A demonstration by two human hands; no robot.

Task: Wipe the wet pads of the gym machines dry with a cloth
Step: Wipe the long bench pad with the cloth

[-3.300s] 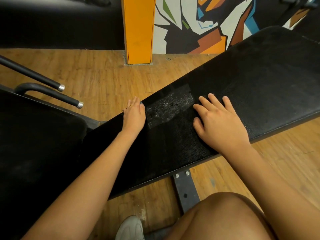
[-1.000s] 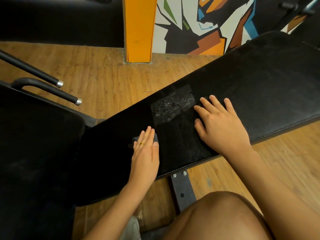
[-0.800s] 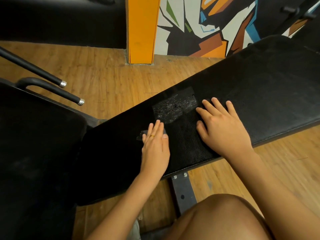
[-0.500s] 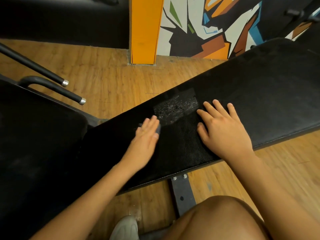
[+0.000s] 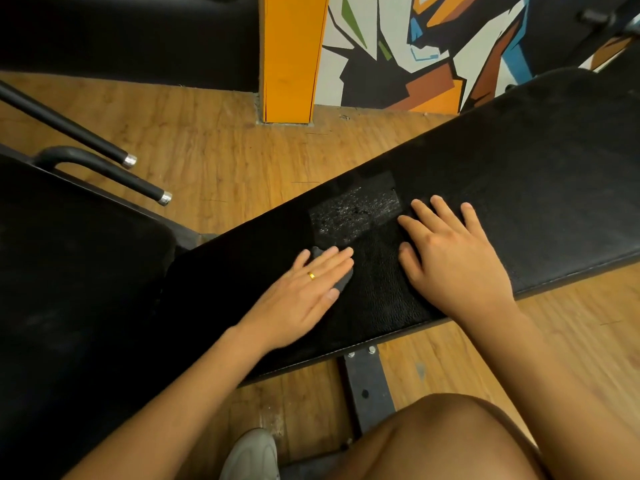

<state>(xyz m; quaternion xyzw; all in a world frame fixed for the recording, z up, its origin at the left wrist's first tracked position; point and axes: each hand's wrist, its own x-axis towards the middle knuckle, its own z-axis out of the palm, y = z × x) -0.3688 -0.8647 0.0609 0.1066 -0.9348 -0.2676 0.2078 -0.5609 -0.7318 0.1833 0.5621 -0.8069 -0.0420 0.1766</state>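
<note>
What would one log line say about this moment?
left hand: flat, pressing small dark grey cloth on long black padded bench | right hand: flat on bench | glistening patch: just beyond cloth

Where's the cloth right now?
Head view, centre: the cloth lies under the left hand on the bench pad, just below the glistening patch.

Your left hand (image 5: 301,292): palm down, fingers straight, close together, pointing toward your right hand (image 5: 453,261). Right hand: palm down, flat, fingers spread, thumb out toward left hand. Hands near each other, not touching. Left forearm (image 5: 173,403) angled in from lower left; right forearm (image 5: 554,375) from lower right.
</note>
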